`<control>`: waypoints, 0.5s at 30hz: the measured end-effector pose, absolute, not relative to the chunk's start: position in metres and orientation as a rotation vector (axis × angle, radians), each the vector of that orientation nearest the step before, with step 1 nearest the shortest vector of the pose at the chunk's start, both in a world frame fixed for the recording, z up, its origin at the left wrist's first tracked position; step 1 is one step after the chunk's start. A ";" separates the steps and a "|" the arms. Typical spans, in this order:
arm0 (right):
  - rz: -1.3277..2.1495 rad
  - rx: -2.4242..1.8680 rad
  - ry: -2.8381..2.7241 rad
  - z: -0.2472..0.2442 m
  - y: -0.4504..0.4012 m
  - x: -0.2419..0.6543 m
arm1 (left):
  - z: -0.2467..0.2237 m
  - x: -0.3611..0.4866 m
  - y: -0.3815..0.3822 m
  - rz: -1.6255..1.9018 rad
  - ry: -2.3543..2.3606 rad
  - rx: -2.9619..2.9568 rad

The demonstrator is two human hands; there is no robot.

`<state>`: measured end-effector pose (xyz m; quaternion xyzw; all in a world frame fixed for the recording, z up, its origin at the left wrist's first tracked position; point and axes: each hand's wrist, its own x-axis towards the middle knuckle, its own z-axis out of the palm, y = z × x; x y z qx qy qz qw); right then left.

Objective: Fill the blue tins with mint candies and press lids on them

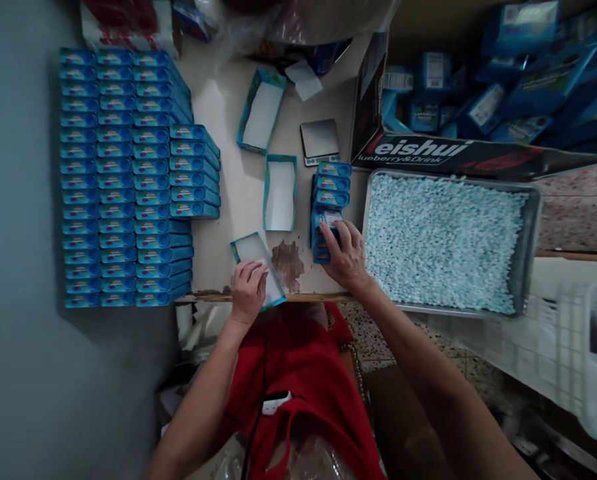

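My left hand [249, 285] is over a shallow blue tray with a white inside [249, 247], which lies slanted at the table's front edge. Its fingers are curled together, and what they pinch, if anything, is too small to make out. My right hand [347, 257] has its thumb and fingers closed round a small blue box [332, 218] in a short row of small blue boxes [334, 169]. Two more shallow trays with white insides, a nearer one [280, 193] and a farther one [262, 115], lie beyond my left hand.
Tall stacks of blue boxes [117, 180] stand at the left by the wall. A metal tray [531, 247] full of pale blue pellets [441, 243] lies right. Behind it, a black carton [413, 155] holds many blue packs. A small scale [320, 140] sits mid-table.
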<state>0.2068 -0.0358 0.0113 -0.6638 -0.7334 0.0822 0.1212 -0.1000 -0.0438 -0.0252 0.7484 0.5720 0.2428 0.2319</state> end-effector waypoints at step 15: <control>0.263 -1.897 -2.467 0.041 0.007 0.218 | 0.011 -0.140 -0.005 0.811 1.994 1.589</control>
